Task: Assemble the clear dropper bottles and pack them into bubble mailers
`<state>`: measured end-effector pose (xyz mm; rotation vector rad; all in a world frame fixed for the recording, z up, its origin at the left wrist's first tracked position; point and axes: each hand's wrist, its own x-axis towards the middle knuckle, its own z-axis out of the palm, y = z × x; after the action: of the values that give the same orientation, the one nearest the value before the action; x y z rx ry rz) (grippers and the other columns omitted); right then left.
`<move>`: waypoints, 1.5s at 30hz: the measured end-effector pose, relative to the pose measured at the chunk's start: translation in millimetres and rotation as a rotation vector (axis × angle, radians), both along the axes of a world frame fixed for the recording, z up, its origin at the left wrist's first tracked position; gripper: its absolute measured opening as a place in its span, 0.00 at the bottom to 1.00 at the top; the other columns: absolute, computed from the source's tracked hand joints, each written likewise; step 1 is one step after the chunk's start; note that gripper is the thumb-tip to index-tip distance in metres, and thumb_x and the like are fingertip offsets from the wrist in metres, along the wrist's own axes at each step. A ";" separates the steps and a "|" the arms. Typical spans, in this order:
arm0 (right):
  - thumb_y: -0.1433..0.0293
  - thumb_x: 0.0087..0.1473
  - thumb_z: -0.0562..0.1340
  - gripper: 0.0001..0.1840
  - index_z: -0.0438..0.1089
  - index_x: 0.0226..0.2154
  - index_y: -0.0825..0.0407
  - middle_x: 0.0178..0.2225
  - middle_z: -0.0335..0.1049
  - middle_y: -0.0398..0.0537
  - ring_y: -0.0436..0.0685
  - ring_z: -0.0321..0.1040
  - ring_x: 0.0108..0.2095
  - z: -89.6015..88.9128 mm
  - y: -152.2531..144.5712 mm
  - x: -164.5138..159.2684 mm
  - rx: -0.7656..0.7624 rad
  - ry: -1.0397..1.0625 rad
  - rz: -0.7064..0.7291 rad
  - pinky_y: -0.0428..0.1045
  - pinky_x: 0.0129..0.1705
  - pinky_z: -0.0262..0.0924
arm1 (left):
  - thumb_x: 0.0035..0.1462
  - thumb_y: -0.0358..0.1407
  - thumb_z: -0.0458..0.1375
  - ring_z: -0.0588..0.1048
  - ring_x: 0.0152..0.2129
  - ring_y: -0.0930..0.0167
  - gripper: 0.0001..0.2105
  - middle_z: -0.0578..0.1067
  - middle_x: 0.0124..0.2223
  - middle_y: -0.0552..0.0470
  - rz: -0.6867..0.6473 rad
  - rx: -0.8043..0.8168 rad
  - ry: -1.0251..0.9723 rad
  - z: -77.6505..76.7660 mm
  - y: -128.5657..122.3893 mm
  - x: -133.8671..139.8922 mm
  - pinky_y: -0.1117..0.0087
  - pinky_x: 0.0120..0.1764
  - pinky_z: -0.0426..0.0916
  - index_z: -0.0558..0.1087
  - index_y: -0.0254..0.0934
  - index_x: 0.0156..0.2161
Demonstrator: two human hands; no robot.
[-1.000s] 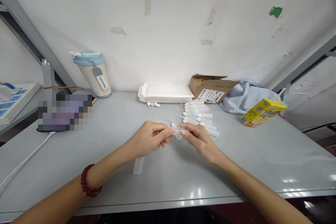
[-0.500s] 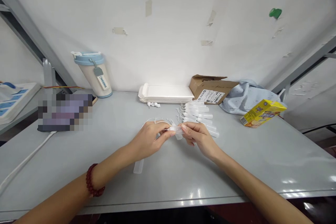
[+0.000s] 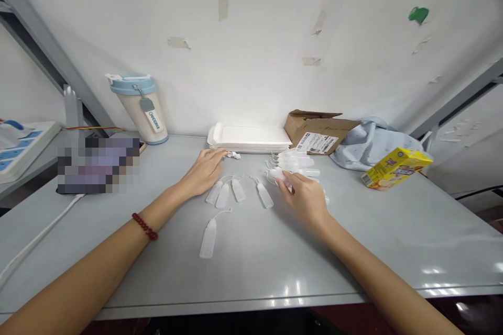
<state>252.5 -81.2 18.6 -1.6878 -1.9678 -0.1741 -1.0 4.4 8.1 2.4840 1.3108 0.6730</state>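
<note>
Right now, the right hand (image 3: 305, 199) pinches a translucent bottle (image 3: 277, 173) at the left edge of a cluster of bottles (image 3: 293, 158) just beyond its fingers. The left hand (image 3: 202, 171) has its fingertips at some small white caps (image 3: 234, 155); I cannot tell whether it grips one. Between the hands lie three bottles (image 3: 222, 196), close to the left, and a single bottle (image 3: 264, 194), beside the right. Another bottle (image 3: 208, 239) lies on the desk (image 3: 259, 261) nearer than both hands.
</note>
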 end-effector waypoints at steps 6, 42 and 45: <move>0.64 0.57 0.52 0.17 0.69 0.24 0.53 0.22 0.70 0.48 0.53 0.64 0.22 3.2 -6.5 -7.6 -0.083 -0.250 -0.092 0.46 0.22 0.37 | 0.60 0.34 0.40 0.53 0.56 0.61 0.21 0.56 0.62 0.51 0.036 -0.028 0.084 -8.8 7.6 -1.2 0.57 0.56 0.52 0.60 0.37 0.58; 0.58 0.61 0.43 0.26 0.53 0.58 0.51 0.62 0.46 0.55 0.66 0.42 0.61 -8.5 -26.9 -43.0 -0.077 -0.397 0.576 0.67 0.52 0.46 | 0.55 0.28 0.44 0.62 0.45 0.63 0.23 0.62 0.57 0.51 0.070 0.158 0.205 -15.1 13.7 -1.5 0.60 0.47 0.60 0.63 0.41 0.55; 0.57 0.61 0.44 0.27 0.53 0.58 0.50 0.62 0.47 0.53 0.68 0.43 0.60 -9.9 -26.1 -43.3 -0.106 -0.405 0.550 0.68 0.51 0.46 | 0.55 0.28 0.44 0.62 0.45 0.62 0.23 0.63 0.56 0.50 0.088 0.131 0.192 -14.7 13.3 -1.3 0.59 0.47 0.60 0.63 0.42 0.55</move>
<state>209.2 -107.3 8.7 -1.1679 -2.7066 -0.2215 -2.3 17.7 -6.5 2.6650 1.4968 0.5674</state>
